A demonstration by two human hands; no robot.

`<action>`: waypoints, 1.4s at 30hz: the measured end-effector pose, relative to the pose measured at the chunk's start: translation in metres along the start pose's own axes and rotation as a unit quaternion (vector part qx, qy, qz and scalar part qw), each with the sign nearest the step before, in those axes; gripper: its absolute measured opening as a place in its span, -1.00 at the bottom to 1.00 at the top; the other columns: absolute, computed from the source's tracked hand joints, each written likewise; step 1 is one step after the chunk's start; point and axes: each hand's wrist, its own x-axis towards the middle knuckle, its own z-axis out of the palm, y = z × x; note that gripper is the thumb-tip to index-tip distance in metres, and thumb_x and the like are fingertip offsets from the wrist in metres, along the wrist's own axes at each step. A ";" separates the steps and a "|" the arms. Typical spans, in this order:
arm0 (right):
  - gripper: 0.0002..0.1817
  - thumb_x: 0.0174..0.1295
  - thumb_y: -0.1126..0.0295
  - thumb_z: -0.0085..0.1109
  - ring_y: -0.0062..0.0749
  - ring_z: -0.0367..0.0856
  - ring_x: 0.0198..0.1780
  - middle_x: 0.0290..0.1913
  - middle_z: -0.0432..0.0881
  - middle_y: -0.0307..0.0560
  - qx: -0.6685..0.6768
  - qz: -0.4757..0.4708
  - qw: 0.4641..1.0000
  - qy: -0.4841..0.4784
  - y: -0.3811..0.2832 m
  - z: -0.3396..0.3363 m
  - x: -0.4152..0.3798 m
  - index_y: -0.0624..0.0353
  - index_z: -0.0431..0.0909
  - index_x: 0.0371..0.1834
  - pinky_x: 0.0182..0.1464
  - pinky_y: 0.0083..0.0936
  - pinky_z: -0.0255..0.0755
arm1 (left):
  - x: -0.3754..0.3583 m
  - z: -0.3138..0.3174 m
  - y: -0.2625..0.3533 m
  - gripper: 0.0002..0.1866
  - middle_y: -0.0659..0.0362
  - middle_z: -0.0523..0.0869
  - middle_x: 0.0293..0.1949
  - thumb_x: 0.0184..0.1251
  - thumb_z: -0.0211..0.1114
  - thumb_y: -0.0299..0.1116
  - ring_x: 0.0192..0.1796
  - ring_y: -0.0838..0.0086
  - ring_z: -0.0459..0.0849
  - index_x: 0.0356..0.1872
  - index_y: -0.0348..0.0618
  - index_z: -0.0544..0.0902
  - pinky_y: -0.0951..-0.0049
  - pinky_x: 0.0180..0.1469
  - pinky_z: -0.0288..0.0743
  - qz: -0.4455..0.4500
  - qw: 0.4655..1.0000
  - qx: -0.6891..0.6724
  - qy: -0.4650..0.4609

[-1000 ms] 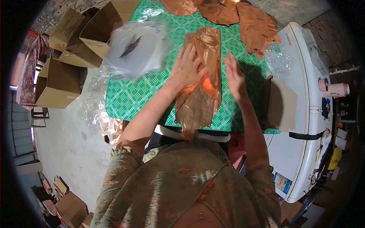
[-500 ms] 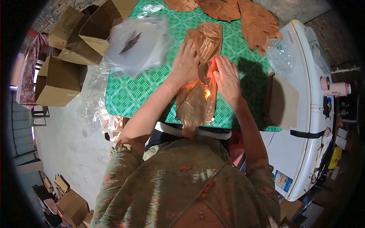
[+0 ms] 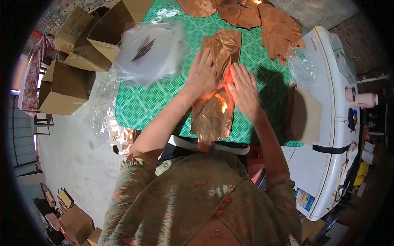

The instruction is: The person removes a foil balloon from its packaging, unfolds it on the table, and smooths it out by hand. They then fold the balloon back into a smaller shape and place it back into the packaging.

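A shiny copper-brown foil or plastic piece (image 3: 211,119) lies lengthwise on the green checked tabletop (image 3: 137,102), its lower end hanging over the front edge. My left hand (image 3: 202,76) rests flat on its left side with the fingers stretched out. On its right side lies my right hand (image 3: 244,88), fingers extended, the fingertips touching the material. Bright orange light reflects between the two hands. To the left is a stack of clear plastic sheets or bags (image 3: 154,53) with dark marks on top. More brown pieces (image 3: 281,30) lie along the far edge.
Open cardboard boxes (image 3: 65,90) stand at the left. White rings (image 3: 168,13) lie at the table's far left. Crumpled clear plastic (image 3: 303,63) and a cardboard piece (image 3: 307,112) are at the right, beside a white refrigerator (image 3: 324,172) lying along the table.
The view has shifted slightly. Both hands remain flat on the brown material, nearly in the same place.
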 end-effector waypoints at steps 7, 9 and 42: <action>-0.29 0.57 0.12 0.01 -0.15 0.01 0.76 0.73 0.16 0.02 -0.007 -0.014 1.000 -0.011 -0.005 0.001 0.000 0.20 0.17 0.69 0.73 0.04 -0.24 | 0.000 0.010 -0.002 -0.29 -0.07 0.34 0.61 0.50 0.10 -0.11 0.71 0.04 0.10 0.58 -0.28 0.39 -0.07 0.71 -0.10 0.013 0.995 -0.021 0.096; -0.27 0.54 0.09 0.08 -0.15 0.04 0.75 0.72 0.19 0.02 -0.019 -0.020 1.000 -0.009 -0.005 0.003 0.000 0.22 0.21 0.67 0.72 0.09 -0.23 | 0.001 0.012 -0.002 -0.29 -0.07 0.33 0.61 0.49 0.08 -0.13 0.71 0.04 0.10 0.59 -0.28 0.37 -0.07 0.71 -0.07 0.012 0.993 -0.032 0.111; -0.34 0.57 0.14 -0.01 -0.12 -0.11 0.78 0.76 0.01 0.04 -0.084 -0.031 0.995 -0.045 -0.009 -0.001 0.001 -0.06 0.23 0.71 0.70 0.19 -0.26 | 0.002 0.020 -0.003 -0.30 -0.15 0.46 0.53 0.52 -0.06 -0.09 0.69 -0.01 0.17 0.44 -0.49 0.50 -0.14 0.69 -0.08 0.004 0.986 -0.055 0.159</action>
